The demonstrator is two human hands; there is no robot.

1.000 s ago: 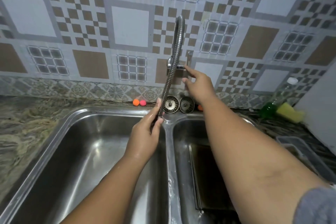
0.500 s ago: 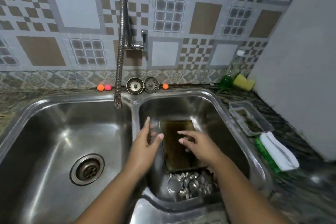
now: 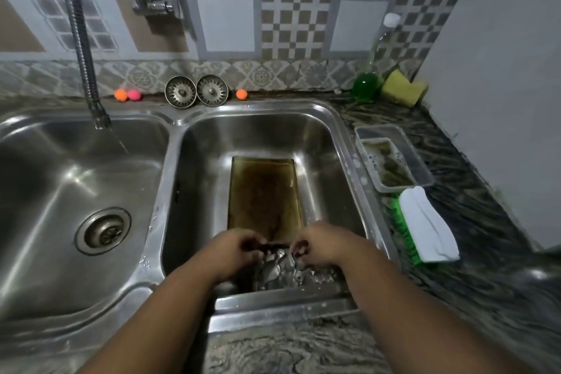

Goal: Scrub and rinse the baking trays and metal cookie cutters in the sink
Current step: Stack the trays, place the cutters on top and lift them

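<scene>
Now my left hand [image 3: 235, 247] and right hand [image 3: 318, 244] both pinch the baking tray [image 3: 264, 191] near rim; I should lift evenly, clearing the cookie cutters [image 3: 279, 272] beneath my fingertips.

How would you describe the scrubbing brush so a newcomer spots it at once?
Start at the right sink basin and move right onto the dark counter. Just nearer than the clear plastic tub lies the scrubbing brush. It alone has a white back over bright green bristles.

Two sink strainers [image 3: 196, 91] lean against the tiled wall at twelve o'clock, small orange balls [image 3: 120, 95] beside them. At two o'clock a green soap bottle [image 3: 366, 82] touches a yellow sponge [image 3: 403, 88]; a white-backed brush [image 3: 425, 226] lies on the worktop [image 3: 473, 267] at three.
</scene>
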